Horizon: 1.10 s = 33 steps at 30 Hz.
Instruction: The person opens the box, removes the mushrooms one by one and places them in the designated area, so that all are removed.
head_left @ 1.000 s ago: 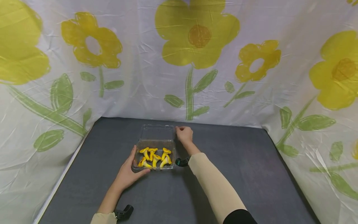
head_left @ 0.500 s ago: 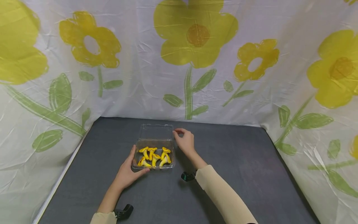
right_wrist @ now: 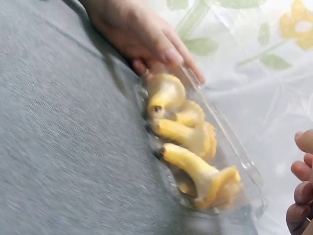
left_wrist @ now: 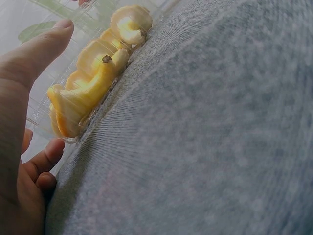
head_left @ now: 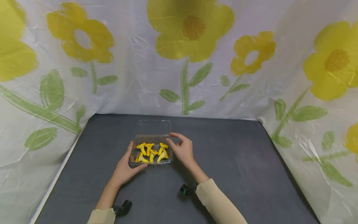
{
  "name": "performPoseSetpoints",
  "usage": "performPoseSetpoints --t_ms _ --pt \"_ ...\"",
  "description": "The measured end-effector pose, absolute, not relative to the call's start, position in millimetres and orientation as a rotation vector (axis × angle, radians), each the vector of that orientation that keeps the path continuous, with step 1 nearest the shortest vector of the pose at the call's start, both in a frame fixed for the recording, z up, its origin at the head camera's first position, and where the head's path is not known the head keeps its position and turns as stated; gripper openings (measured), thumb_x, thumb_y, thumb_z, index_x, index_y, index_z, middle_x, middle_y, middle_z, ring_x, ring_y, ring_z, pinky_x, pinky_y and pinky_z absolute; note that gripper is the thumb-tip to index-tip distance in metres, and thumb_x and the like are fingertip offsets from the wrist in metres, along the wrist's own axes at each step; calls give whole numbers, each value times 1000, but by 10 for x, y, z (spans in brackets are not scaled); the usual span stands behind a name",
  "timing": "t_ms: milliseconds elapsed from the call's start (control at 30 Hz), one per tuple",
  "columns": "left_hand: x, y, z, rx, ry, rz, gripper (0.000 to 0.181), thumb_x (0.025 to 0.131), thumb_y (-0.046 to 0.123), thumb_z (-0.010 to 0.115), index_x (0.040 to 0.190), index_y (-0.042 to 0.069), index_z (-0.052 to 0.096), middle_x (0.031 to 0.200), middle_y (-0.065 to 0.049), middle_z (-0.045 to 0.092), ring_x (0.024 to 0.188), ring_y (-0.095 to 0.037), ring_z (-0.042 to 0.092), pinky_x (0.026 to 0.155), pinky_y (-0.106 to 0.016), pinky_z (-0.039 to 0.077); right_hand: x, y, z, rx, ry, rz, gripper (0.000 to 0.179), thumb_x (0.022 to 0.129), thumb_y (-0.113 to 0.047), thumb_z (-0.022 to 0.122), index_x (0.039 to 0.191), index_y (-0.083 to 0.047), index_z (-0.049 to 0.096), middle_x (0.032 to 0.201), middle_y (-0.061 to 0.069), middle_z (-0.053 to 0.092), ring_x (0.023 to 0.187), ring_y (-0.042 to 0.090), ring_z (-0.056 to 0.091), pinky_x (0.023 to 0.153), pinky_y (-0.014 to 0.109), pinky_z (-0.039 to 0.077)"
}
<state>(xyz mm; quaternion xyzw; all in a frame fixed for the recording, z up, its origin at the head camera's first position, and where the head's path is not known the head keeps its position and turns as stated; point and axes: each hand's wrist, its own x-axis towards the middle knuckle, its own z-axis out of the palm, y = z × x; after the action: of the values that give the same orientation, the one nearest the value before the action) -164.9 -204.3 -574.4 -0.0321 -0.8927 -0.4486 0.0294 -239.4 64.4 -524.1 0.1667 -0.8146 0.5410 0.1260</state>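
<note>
A clear plastic clamshell box (head_left: 148,137) lies on the dark cloth, its lid (head_left: 153,127) tipped back at the far side. Several yellow chanterelle mushrooms (head_left: 152,154) are inside. My left hand (head_left: 125,169) grips the box's near-left corner, thumb along the front wall and fingers along the left side. In the left wrist view that thumb (left_wrist: 41,51) overlaps the clear wall. My right hand (head_left: 184,151) is by the far-right corner, thumb and forefinger spread apart. The right wrist view has its fingers (right_wrist: 303,196) loosely bent beside the box, holding nothing.
A dark grey cloth (head_left: 237,168) covers the table. White curtains (head_left: 134,77) printed with yellow flowers hang behind it and on both sides. Each wrist wears a black camera mount, such as the one on the right wrist (head_left: 188,189).
My right hand has drawn back from beside the lid toward the box's right side, and its fingers have spread. The left hand keeps its grip. The head view has shifted slightly.
</note>
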Motion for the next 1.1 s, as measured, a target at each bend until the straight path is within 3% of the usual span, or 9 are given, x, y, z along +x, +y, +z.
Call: performPoseSetpoints --t_ms 67,333,467,567,767,933,1100 --pt "-1655 -2042 -5752 -96 -2756 -1383 124 88 46 87 172 13 3 97 -6 55 86 -19 47 79 -40 41 -2344 641 -5263 501 -2359 1576 34 98 -23 80 126 -4 77 54 9 58 34 -4 23 38 22 25" --pt "-1671 -2050 -5760 -65 -2779 -1363 125 88 50 86 173 16 1 104 -8 56 89 -19 48 82 -42 41 -2252 574 -5363 487 -2355 1622 33 97 -22 81 124 -2 78 48 11 51 34 -5 20 37 21 24" --pt "-1667 -2054 -5749 -68 -2785 -1368 124 89 49 86 173 16 2 109 -10 57 91 -19 49 83 -43 42 -2251 526 -5399 495 -2379 1611 32 96 -18 81 123 -1 78 77 15 76 34 -5 20 37 20 24" --pt "-1662 -2052 -5744 -74 -2785 -1373 123 89 49 86 173 15 2 113 -11 58 91 -20 50 84 -43 43 -2274 493 -5422 494 -2425 1535 29 96 -15 82 121 -2 80 102 13 81 33 -5 19 38 18 25" --pt "-1663 -2040 -5744 -95 -2766 -1383 122 89 47 86 172 13 3 125 -13 57 90 -19 49 83 -42 42 -2314 441 -5430 442 -2535 1423 24 96 -15 81 119 -7 82 95 11 82 32 -2 22 38 17 26" --pt "-1649 -2043 -5751 -108 -2764 -1369 123 89 46 86 172 11 3 134 -17 56 90 -19 50 84 -45 43 -2298 405 -5387 438 -2615 1307 23 95 -14 82 117 -9 83 105 10 81 34 -1 20 40 17 24" --pt "-1658 -2048 -5773 -109 -2764 -1368 124 89 48 86 172 11 2 167 -21 35 91 -19 50 90 -49 42 -2293 379 -5315 455 -2673 1190 20 95 -13 81 115 -9 84 99 11 82 36 -1 18 39 16 22"
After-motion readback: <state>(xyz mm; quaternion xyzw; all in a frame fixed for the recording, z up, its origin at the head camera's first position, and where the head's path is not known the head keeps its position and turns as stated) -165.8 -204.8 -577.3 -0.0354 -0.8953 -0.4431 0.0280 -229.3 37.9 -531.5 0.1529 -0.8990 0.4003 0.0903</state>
